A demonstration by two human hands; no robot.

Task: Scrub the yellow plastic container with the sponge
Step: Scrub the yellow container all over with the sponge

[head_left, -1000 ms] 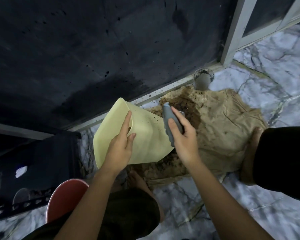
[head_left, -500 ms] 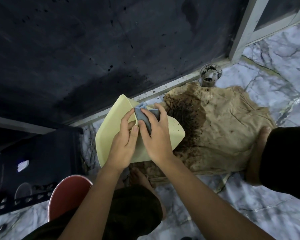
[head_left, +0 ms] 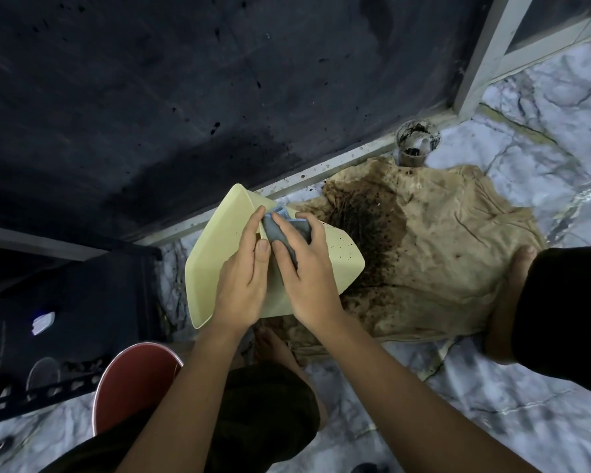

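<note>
A pale yellow plastic container (head_left: 219,247) is held tilted above the floor, its open mouth facing left and its speckled side facing up. My left hand (head_left: 244,278) grips its rim, thumb on the outside. My right hand (head_left: 307,271) presses a grey-blue sponge (head_left: 280,233) against the container's upper side near the rim. Most of the sponge is hidden under my fingers.
A stained brown cloth (head_left: 434,247) lies on the marble floor under and right of the container. A dirty cup (head_left: 417,141) stands by the dark wall. A red bucket (head_left: 130,380) sits at lower left, beside a dark rack (head_left: 65,319). My feet rest on the cloth's near edge.
My right hand has slid the sponge from the container's right end leftwards to the rim next to my left hand. The container has turned slightly in my grip.
</note>
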